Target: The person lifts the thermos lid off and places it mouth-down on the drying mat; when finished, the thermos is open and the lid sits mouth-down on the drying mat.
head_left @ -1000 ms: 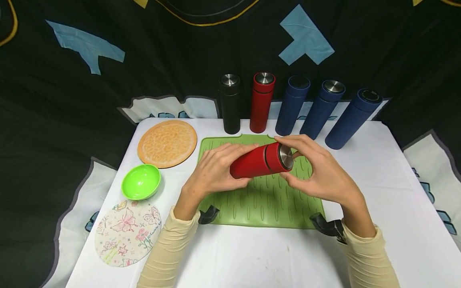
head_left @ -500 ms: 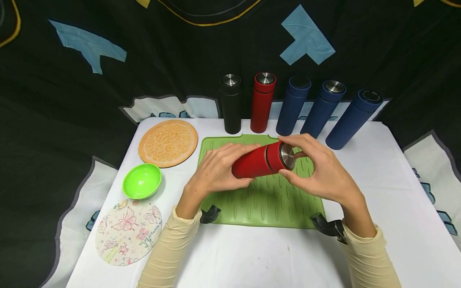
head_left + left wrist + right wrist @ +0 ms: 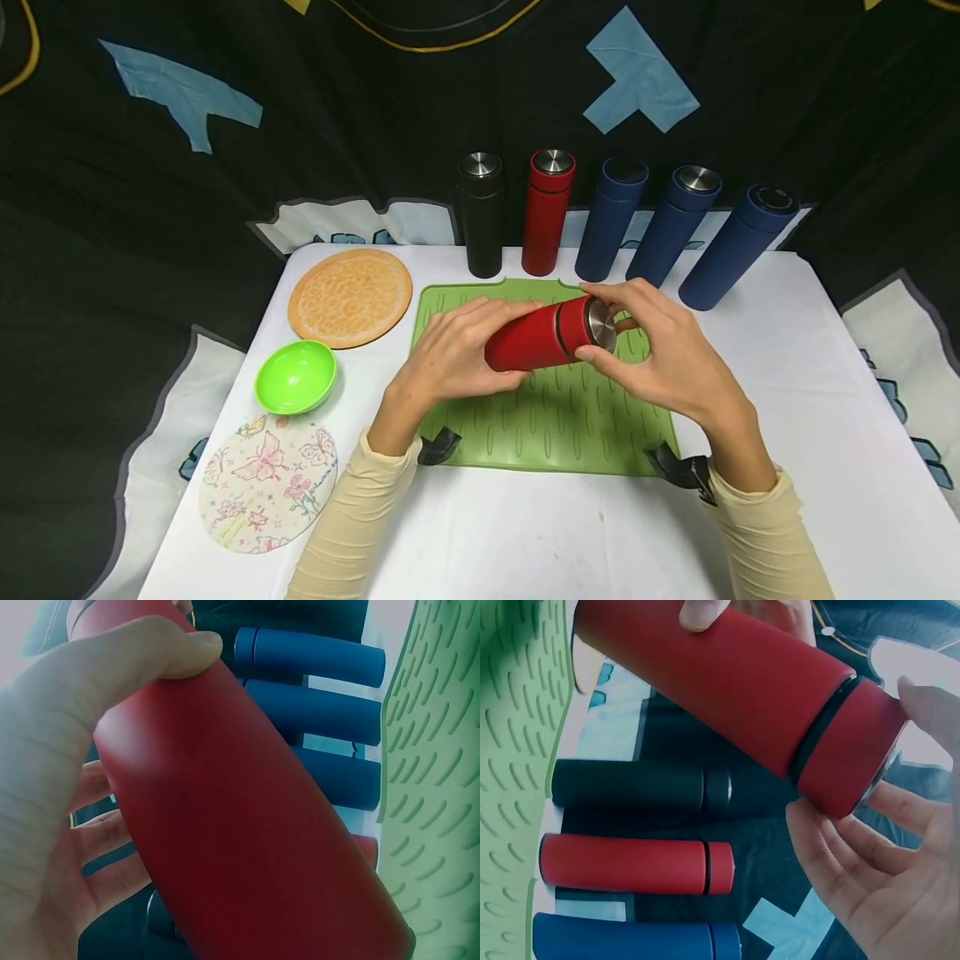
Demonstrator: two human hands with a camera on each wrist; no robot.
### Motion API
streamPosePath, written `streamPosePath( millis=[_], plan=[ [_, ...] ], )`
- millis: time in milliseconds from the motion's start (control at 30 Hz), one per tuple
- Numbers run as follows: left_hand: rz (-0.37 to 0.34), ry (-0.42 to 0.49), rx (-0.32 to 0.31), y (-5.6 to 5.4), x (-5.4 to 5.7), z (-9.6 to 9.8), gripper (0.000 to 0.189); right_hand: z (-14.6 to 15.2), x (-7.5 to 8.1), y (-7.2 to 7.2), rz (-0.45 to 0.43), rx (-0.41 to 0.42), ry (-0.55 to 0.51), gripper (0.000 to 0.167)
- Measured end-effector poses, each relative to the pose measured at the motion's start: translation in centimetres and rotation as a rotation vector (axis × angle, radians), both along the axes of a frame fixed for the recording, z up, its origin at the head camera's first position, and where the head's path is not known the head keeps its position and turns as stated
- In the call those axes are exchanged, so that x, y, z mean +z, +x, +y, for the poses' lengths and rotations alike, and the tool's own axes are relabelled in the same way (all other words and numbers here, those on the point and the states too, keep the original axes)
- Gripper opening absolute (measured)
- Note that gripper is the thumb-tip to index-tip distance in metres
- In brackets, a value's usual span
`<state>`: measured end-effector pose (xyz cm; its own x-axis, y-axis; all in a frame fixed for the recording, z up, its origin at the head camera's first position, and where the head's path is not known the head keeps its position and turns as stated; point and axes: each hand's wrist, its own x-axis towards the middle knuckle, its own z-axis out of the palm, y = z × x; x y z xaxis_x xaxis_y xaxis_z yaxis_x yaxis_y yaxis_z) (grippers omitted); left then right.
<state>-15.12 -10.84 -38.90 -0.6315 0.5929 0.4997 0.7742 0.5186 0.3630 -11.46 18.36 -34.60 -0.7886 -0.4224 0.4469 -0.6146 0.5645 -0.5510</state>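
My left hand (image 3: 461,350) grips the body of a red thermos bottle (image 3: 525,340), which lies tilted above the green ridged mat (image 3: 517,442). Its silver-topped red cap (image 3: 853,746) points to the right. Thumb and fingertips of my right hand (image 3: 663,354) pinch the cap's edge from both sides. A dark ring shows between cap and body. In the left wrist view my left thumb (image 3: 142,656) presses across the bottle, with the other fingers behind it. The right palm stays apart from the cap.
Along the back stand a black thermos (image 3: 481,221), another red one (image 3: 546,217) and blue ones (image 3: 609,221). To the left lie an orange round mat (image 3: 350,298), a lime green bowl (image 3: 296,377) and a butterfly-print round mat (image 3: 266,487). White cloth (image 3: 570,533) covers the table.
Fingertips of my right hand have shifted slightly around the cap, the thumb moving a little up and left. Bottle and left hand have drifted very slightly right in view.
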Motion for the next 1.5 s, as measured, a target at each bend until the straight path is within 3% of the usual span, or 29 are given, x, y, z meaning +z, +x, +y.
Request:
streamPosePath(
  millis=[200, 300, 467, 667, 767, 900, 967, 1100, 1333, 1500],
  plan=[
    [0.011, 0.001, 0.004, 0.0, 0.0, 0.0, 0.072, 0.2, 0.1, 0.0, 0.037, 0.095, 0.006, 0.078],
    [0.017, 0.005, 0.005, 0.0, 0.0, 0.0, 0.072, 0.0, 0.2, 0.0, 0.031, 0.055, 0.017, 0.080],
    [0.016, 0.007, 0.001, 0.0, 0.0, 0.1, 0.071, -0.3, 0.0, -0.1, 0.012, -0.022, 0.022, 0.065],
    [0.000, 0.017, 0.013, 0.0, -0.2, -0.1, 0.072, -0.1, -0.1, -0.4, 0.031, 0.089, -0.050, 0.074],
    [0.005, 0.028, 0.024, 0.0, -0.2, 0.0, 0.071, -0.2, 0.0, -0.5, 0.019, 0.049, -0.040, 0.075],
    [0.032, 0.018, 0.043, 0.1, 0.0, 0.1, 0.069, -0.4, 0.0, -0.4, -0.035, -0.058, 0.016, 0.063],
    [0.029, 0.006, 0.046, 0.1, 0.1, 0.1, 0.069, -0.4, 0.0, -0.4, -0.051, -0.061, 0.021, 0.059],
    [-0.036, 0.004, 0.022, 0.0, 0.1, -0.2, 0.071, -0.1, -0.1, -0.5, -0.041, 0.016, -0.015, 0.067],
    [-0.210, 0.054, -0.081, -0.5, -0.3, -1.1, 0.076, 0.3, -0.1, -0.6, -0.007, 0.208, -0.115, 0.076],
    [-0.273, 0.079, -0.085, -0.5, -0.5, -1.9, 0.076, 0.0, -0.2, -0.8, -0.020, 0.251, -0.178, 0.074]
  ],
)
